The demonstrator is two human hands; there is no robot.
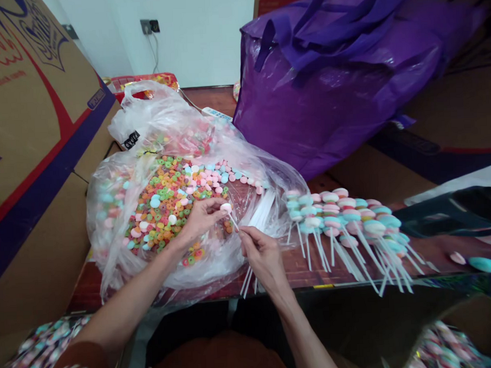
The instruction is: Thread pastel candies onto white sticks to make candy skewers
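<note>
A pale pink-white candy [226, 207] is pinched between the fingertips of my left hand [204, 217]. My right hand [261, 251] grips a thin white stick [233, 222] that reaches up to that candy; whether the stick is inside it I cannot tell. Both hands are over an opened clear plastic bag [110, 255]. Inside it lie many small coloured candy rings [161, 215] and pink, white and blue round candies [207, 178]. Beside my right hand is a bundle of loose white sticks [263, 213]. Farther right, stacked candies on sticks [332, 213] lie in a row.
A large purple bag [331, 93] stands at the back right. Cardboard boxes [28, 144] flank the table. A dark bottle-like object [454, 212] lies at the right, near a loose blue candy [484, 264]. Wrapped candies [443, 349] fill a box below the table edge.
</note>
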